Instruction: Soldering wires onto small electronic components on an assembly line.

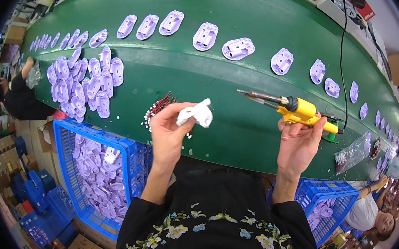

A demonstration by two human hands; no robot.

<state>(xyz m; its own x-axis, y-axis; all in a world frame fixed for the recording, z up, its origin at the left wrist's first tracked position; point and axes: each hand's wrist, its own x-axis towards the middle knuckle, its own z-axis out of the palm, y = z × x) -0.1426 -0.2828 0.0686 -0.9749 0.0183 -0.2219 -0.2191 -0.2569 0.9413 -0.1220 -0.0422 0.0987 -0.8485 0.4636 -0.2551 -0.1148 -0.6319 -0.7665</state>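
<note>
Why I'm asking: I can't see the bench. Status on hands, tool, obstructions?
Left hand pinching crumpled white wad. Right hand gripping yellow soldering tool, apart from wad. Nothing visible between them.

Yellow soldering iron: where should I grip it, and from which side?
Probably best by the yellow handle, coming from the person's right and slightly below. The handle is thick and its rear end slants down to the right, while the slim metal tip points up and left and may be hot. The right hand holds it there.
</note>
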